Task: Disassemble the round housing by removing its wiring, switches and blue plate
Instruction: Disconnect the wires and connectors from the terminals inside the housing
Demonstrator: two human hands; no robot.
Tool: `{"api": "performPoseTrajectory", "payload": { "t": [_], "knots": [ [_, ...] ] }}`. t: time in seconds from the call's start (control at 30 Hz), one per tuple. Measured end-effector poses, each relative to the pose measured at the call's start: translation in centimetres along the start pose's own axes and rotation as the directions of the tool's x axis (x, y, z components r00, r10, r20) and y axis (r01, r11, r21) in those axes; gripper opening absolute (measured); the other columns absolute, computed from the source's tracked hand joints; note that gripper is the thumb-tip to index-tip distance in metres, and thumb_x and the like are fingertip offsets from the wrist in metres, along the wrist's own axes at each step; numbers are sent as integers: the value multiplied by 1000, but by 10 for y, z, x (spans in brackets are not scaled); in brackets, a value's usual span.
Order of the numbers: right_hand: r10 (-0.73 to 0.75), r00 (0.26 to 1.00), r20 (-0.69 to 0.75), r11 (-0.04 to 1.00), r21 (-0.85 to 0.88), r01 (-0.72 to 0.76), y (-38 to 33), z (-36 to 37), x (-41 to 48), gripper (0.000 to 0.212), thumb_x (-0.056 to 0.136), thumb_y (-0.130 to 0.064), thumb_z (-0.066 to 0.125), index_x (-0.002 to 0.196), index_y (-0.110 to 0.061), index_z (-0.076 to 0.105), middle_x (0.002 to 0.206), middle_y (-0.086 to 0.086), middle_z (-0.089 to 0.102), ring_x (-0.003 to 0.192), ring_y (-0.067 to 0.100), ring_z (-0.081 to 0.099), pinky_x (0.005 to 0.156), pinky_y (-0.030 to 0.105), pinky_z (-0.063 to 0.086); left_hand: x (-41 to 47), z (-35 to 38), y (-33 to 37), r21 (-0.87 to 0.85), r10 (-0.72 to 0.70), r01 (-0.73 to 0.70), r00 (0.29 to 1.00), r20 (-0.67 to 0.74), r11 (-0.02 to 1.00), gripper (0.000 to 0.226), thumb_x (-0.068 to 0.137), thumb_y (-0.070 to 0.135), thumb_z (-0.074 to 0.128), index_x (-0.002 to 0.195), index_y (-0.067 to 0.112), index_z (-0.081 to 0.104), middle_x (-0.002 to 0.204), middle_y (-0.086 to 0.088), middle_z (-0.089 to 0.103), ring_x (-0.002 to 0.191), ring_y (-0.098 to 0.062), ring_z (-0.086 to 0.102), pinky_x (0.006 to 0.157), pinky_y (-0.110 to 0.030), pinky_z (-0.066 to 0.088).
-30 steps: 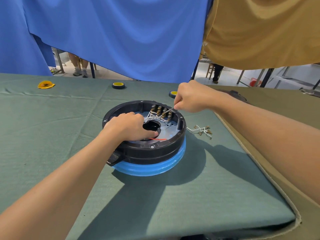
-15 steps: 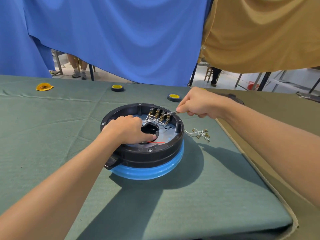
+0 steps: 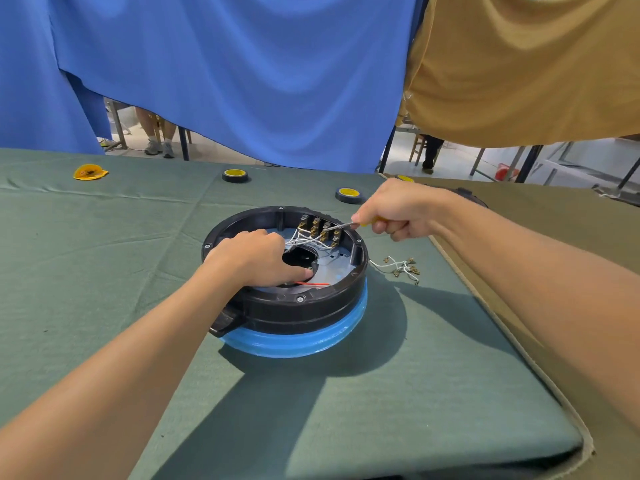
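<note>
Black moulded plastic forms the ring of the round housing (image 3: 294, 306), which sits at the centre of a ribbed green cloth (image 3: 104, 254) on a glossy blue base; a lug projects at 7 o'clock. The left hand (image 3: 249, 258) lies inside the ring and hides its 9 o'clock sector. Its fingers are curled with the tips out of sight, so whether they clasp anything cannot be told. The thumb rests at the rim of the dark central opening. The right hand (image 3: 398, 213) grips a screwdriver (image 3: 346, 225); only a sliver of yellow handle shows, and the thin metal shaft ends among the switches (image 3: 318, 228) at 1 o'clock. The tip is hard to make out. White wires (image 3: 304, 240) tangle beneath them above a pale blue plate (image 3: 341, 263), and a red wire (image 3: 313, 284) lies at 6 o'clock. A loose wire bundle (image 3: 398, 266) with brass-coloured terminals lies on the cloth at 3 o'clock. Both forearms are cut off by the frame.
</note>
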State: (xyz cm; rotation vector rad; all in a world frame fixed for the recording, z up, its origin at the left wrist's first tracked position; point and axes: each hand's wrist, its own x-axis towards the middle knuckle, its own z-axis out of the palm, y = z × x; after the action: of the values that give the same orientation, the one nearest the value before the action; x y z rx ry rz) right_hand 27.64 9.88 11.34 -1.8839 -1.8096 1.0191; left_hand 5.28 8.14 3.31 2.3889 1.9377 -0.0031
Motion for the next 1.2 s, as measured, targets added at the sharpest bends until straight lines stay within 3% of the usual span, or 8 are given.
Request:
{"api": "performPoseTrajectory", "payload": {
  "t": [0.1,0.27,0.37,0.43,0.6,0.8,1.03,1.2],
  "knots": [
    [113,990,87,983,135,-124,-1,-1,4,15,94,-15,61,94,-1,68,50,2,43,35,8,20,39,18,18,0,0,0,-1,4,-4,1000,-4,1000,60,70,88,41,73,28,43,96,1,48,89,-25,52,79,-41,46],
    [-118,988,-96,976,-195,98,-8,1,1,15,89,-16,67,96,-5,73,52,3,49,42,13,30,39,19,24,0,0,0,-1,-10,10,1000,3,1000,61,68,89,40,73,29,41,94,0,46,88,-27,50,81,-44,47],
    [-356,930,-91,817,-513,263,-8,7,-8,17,91,-21,64,95,-13,78,51,-15,60,49,10,42,43,19,34,-1,0,0,-5,-7,7,1000,6,1000,61,68,89,40,74,29,42,95,1,46,88,-26,51,81,-43,47],
    [-481,876,-27,657,-673,340,-4,13,-13,23,92,-21,58,90,-6,75,69,0,71,53,14,42,50,26,41,-1,0,0,-5,-10,10,1000,6,1000,61,68,89,41,76,29,43,96,1,46,88,-25,51,80,-43,47],
    [-624,779,57,410,-825,389,15,24,-21,42,98,-22,48,57,-21,41,55,-7,40,57,21,38,53,31,32,-2,-1,2,-13,-22,22,1000,14,1000,62,70,87,42,85,27,48,105,-2,53,91,-27,50,84,-44,47],
    [-543,838,-46,714,-552,432,20,31,-18,23,93,-23,57,91,-15,79,86,8,75,66,20,59,67,28,50,-4,-3,3,-11,-27,28,1000,6,1000,61,70,87,43,80,28,46,114,-4,55,94,-27,51,83,-44,46],
    [-583,811,-54,667,-600,441,28,32,-28,26,97,-27,53,98,-18,77,81,3,73,68,21,61,63,32,49,-6,-4,3,-25,-34,35,999,23,999,61,69,88,42,78,28,46,101,-1,51,90,-27,50,81,-42,46],
    [-549,803,-231,788,-463,406,34,34,-28,25,98,-33,51,107,-21,71,103,-3,68,101,24,56,91,36,43,-9,-2,3,-155,-6,-1,999,-40,988,92,73,78,55,142,23,30,147,-8,37,130,-33,41,100,-50,40]
  ]
}}
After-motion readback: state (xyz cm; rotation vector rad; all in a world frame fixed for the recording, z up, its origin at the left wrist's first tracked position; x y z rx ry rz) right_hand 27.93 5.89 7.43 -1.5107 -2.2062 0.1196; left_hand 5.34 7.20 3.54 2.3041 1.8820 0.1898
